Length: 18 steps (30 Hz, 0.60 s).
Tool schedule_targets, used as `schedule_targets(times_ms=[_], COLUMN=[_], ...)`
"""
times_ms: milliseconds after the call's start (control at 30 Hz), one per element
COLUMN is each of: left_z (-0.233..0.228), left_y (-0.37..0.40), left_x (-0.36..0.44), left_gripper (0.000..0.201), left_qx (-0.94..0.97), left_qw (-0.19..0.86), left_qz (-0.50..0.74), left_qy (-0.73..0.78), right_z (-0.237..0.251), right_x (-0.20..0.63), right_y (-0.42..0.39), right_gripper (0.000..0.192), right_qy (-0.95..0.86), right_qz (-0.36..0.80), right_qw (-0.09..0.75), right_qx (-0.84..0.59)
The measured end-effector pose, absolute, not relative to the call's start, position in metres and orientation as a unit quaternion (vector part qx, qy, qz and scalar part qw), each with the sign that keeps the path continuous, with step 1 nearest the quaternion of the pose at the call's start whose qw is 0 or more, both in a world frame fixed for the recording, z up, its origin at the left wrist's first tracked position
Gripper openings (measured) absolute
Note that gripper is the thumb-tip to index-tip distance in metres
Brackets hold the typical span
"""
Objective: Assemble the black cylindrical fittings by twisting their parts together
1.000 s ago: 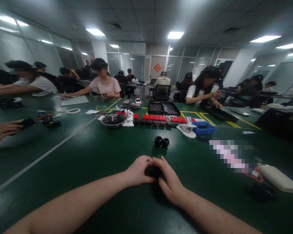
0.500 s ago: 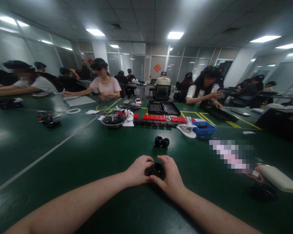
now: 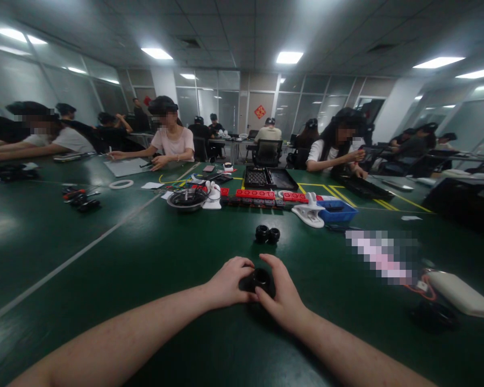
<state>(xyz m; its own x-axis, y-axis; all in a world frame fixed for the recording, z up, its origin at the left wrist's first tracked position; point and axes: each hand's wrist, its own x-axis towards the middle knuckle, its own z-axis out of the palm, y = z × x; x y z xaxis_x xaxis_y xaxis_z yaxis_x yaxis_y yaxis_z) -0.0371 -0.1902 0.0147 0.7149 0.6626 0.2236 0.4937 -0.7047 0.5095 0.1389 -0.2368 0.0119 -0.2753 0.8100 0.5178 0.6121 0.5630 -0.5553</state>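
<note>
Both of my hands meet low on the green table, around a small black round part with an opening on top. My left hand grips its left side with curled fingers. My right hand holds its right side, the thumb across the front. Two more black ring-shaped parts lie side by side on the table just beyond my hands, untouched.
Farther back stand a round bowl, a row of red blocks, a white clip, a blue bin and a black tray. A white pouch lies at right. Several people sit around the table.
My right fingers have slid off the top of the black part, so its opening now shows. A person's hand at the left edge has left the view.
</note>
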Motion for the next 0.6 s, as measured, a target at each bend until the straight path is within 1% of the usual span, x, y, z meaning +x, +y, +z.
schedule_targets(times_ms=[133, 433, 533, 600], left_z=[0.0155, 0.0167, 0.0164, 0.016], left_y=[-0.191, -0.1915, -0.1914, -0.1914], left_x=[-0.0366, -0.035, -0.0348, -0.035], left_gripper=[0.037, 0.036, 0.035, 0.037], left_qx=[0.903, 0.9, 0.899, 0.898], left_qw=[0.207, 0.21, 0.212, 0.213], left_qz=[0.201, 0.203, 0.202, 0.202], left_qy=[0.319, 0.324, 0.326, 0.327], right_z=[0.0103, 0.0103, 0.0091, 0.0097], right_x=[0.1376, 0.1362, 0.1367, 0.1375], right_y=[-0.2335, -0.2308, -0.2305, -0.2314], right_gripper=[0.054, 0.054, 0.05, 0.049], right_qy=[-0.765, -0.743, -0.746, -0.76], right_qz=[0.121, 0.117, 0.138, 0.167], right_qw=[0.407, 0.422, 0.421, 0.419], right_qx=[-0.484, -0.506, -0.498, -0.467])
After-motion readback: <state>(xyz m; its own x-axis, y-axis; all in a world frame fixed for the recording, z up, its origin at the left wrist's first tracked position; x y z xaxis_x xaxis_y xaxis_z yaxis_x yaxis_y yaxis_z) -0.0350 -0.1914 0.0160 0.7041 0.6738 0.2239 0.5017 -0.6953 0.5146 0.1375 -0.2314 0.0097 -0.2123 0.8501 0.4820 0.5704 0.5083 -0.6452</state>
